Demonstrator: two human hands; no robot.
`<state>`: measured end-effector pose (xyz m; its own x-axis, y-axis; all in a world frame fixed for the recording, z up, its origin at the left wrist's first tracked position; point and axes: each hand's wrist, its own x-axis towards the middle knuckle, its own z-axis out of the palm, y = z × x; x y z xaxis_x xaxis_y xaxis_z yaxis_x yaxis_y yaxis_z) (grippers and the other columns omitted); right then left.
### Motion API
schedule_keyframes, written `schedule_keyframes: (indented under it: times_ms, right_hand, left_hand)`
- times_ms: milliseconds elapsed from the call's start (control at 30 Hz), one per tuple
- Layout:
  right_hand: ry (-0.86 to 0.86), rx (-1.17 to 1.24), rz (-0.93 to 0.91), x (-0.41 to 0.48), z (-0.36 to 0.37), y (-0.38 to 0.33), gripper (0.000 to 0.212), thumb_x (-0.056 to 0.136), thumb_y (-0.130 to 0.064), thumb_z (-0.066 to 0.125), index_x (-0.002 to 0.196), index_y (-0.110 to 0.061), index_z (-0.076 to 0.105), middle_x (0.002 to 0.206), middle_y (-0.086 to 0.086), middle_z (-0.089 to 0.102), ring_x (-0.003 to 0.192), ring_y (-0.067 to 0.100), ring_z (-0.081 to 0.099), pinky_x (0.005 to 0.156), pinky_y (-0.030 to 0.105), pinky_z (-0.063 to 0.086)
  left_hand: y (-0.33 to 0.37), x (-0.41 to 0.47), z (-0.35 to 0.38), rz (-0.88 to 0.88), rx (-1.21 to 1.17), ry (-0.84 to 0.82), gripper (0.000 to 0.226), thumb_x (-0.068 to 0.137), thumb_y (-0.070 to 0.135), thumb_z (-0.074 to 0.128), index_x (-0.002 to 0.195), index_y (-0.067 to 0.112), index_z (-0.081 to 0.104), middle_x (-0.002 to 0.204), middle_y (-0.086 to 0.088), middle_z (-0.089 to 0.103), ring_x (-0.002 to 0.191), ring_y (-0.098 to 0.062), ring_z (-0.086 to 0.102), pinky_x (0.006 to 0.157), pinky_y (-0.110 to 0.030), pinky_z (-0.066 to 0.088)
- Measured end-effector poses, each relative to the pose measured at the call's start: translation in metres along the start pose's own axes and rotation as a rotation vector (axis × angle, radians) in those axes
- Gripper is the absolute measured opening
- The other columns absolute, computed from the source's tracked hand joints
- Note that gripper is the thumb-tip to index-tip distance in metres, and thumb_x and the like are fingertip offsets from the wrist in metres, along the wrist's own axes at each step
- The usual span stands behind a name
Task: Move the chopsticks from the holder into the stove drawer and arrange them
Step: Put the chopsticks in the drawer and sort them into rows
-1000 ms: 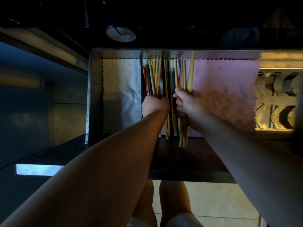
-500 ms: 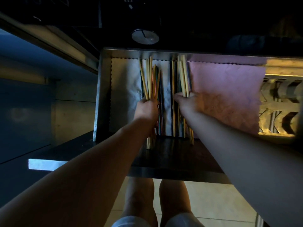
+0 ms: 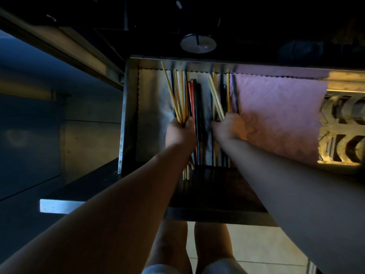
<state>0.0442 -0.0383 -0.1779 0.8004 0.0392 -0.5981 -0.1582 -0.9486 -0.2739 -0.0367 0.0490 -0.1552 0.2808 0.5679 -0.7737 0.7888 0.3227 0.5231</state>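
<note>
Left hand (image 3: 180,133), right hand (image 3: 230,127): tight fists round chopsticks (image 3: 178,99) (in the drawer (image 3: 126,115))

Pale chopsticks (image 3: 180,99) fanned in two tilted bunches, red and dark chopsticks (image 3: 194,107) lying lengthwise between, inside open stove drawer (image 3: 128,115).

Two hands (image 3: 180,133) (image 3: 229,128), two liner cloths (image 3: 152,115) (image 3: 276,115), one knob (image 3: 198,43).

You are drawing your left hand (image 3: 180,133) and right hand (image 3: 229,127) further apart, each gripping its own bunch of chopsticks (image 3: 178,97) with tips fanning leftward, baring the red and dark chopsticks (image 3: 194,103) lying between them.
</note>
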Motion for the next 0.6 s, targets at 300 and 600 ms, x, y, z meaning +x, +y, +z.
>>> schedule_keyframes:
  times_ms: [300,600]
  right_hand:
    - [0.04,0.079,0.016,-0.003,-0.019,0.007,0.033,0.089,-0.028,0.049,0.107,-0.003,0.062,0.108,0.019,0.063,0.105,0.034,0.06,0.089,0.033,0.045]
    - [0.109,0.2,0.005,0.005,-0.023,0.032,0.024,0.089,-0.027,0.061,0.097,-0.005,0.062,0.092,0.014,0.062,0.092,0.03,0.061,0.07,0.023,0.035]
  left_hand:
    - [0.003,0.001,0.004,-0.044,0.058,0.032,0.043,0.092,0.05,0.058,0.103,0.01,0.07,0.089,-0.011,0.072,0.086,-0.029,0.07,0.071,-0.029,0.051]
    - [-0.001,0.01,0.007,-0.042,0.087,0.19,0.027,0.097,0.032,0.055,0.107,0.011,0.068,0.089,-0.004,0.067,0.089,-0.026,0.067,0.07,-0.029,0.048]
